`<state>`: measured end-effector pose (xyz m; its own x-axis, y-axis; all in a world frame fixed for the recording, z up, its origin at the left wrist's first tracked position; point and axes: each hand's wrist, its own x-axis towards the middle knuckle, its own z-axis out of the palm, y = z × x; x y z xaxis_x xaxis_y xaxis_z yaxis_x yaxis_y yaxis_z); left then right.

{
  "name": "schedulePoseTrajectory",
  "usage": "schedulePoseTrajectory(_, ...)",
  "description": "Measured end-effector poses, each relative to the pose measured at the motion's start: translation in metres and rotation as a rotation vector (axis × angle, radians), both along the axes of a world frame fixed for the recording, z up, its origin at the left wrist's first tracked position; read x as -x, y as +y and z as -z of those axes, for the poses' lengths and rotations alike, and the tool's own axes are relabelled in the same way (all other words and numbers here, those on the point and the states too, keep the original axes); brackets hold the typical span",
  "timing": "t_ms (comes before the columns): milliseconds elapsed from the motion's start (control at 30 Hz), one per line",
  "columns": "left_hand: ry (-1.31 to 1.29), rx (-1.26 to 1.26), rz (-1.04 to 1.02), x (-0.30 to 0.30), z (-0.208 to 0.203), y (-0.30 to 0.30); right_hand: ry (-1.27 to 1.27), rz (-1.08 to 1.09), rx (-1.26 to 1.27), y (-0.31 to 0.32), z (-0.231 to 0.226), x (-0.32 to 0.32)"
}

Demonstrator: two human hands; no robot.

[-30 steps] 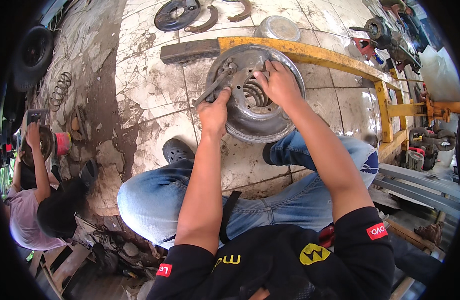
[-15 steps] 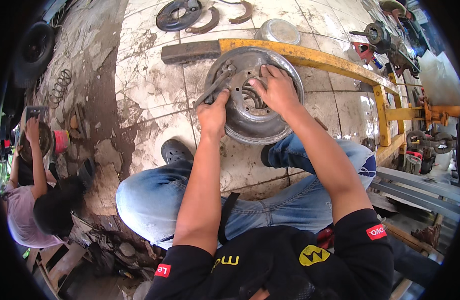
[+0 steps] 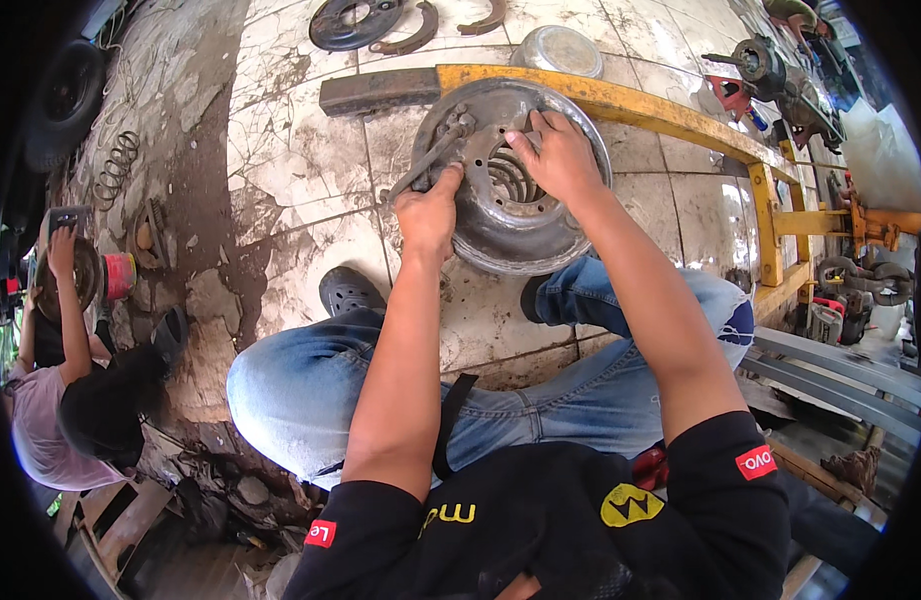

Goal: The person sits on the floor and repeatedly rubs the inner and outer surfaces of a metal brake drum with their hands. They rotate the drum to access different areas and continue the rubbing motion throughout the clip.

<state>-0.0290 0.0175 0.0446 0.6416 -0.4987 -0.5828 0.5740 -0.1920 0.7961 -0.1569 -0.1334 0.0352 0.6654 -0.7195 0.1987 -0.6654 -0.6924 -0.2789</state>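
A grey steel wheel rim [image 3: 501, 250] lies on the floor before me, with a large centre hole and small bolt holes. Through the hole shows a coil spring [image 3: 511, 178]. My left hand [image 3: 428, 215] closes on the rim's left side, thumb over its face. Just above that thumb, a metal bar [image 3: 421, 172] lies slanted across the rim, near several nuts or bolts [image 3: 459, 122]. My right hand [image 3: 563, 160] rests on the rim's upper right, thumb and fingers curled together around a small grey piece I cannot make out.
Behind the rim runs a yellow steel frame [image 3: 661, 118]. Beyond lie a round metal bowl [image 3: 559, 50], brake shoes [image 3: 413, 32] and a backing plate [image 3: 331, 25]. A seated person [image 3: 66, 400] works at far left near a loose spring [image 3: 116, 165]. An axle assembly [image 3: 771, 75] stands far right.
The rim sits slightly higher in the picture, and the whole scene has shifted up a little. More of the spring shows in the hole. Both hands keep much the same hold.
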Motion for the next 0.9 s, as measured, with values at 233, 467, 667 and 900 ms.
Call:
schedulePoseTrajectory(233, -0.069, 0.067, 0.010, 0.001, 0.007, 0.007, 0.039, -0.057, 0.046, 0.013, 0.000, 0.008)
schedulePoseTrajectory(467, -0.040, 0.064, -0.046, 0.001, 0.005, 0.003, 0.017, -0.020, 0.013, 0.005, 0.002, -0.003)
schedulePoseTrajectory(667, -0.040, 0.049, -0.002, -0.001, 0.013, 0.003, 0.016, -0.036, 0.037, 0.007, -0.001, 0.005)
schedulePoseTrajectory(900, -0.057, 0.028, -0.046, 0.000, 0.015, 0.003, -0.009, -0.025, 0.035, 0.008, 0.006, -0.001)
